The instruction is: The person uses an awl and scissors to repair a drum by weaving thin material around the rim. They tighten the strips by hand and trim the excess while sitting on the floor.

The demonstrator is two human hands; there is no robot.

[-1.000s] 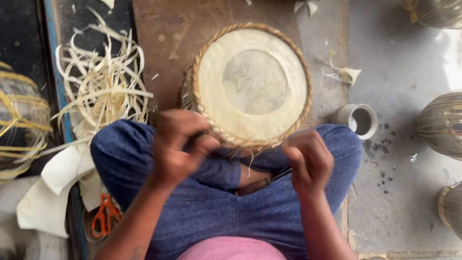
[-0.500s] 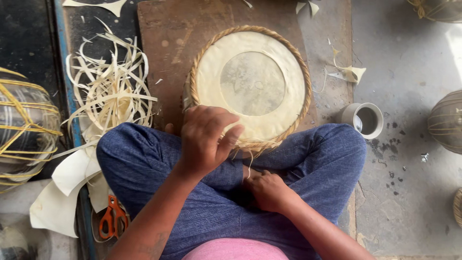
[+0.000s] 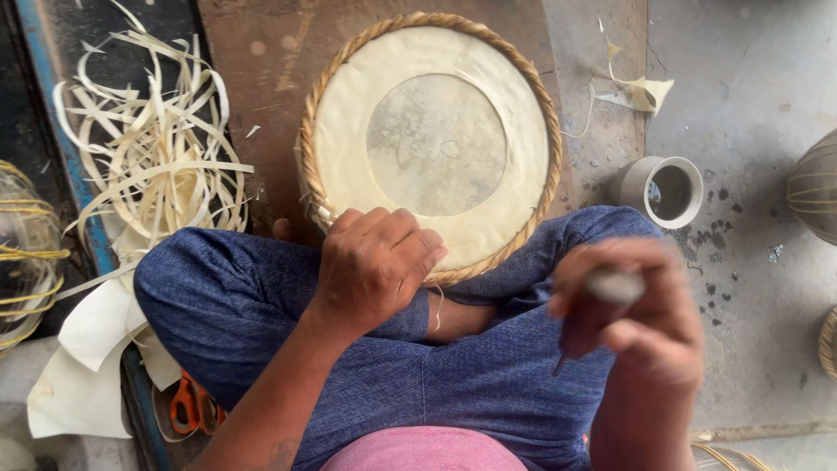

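The left hand (image 3: 377, 266) presses closed on the round drum (image 3: 432, 144)'s near rim; the right hand (image 3: 641, 318), nearer the body, pinches a pointed tool (image 3: 610, 288).

The right hand (image 3: 641, 318) at lower right is blurred, and the pointed tool (image 3: 602, 301) in its grip shows only a pale top and a thin tip. The left hand (image 3: 375, 266) covers the drum's (image 3: 432, 144) near rim. Orange scissors (image 3: 187, 406) at lower left are half hidden by the knee. Round frames at the left (image 3: 26, 249) and right (image 3: 815, 187) edges are cut off.
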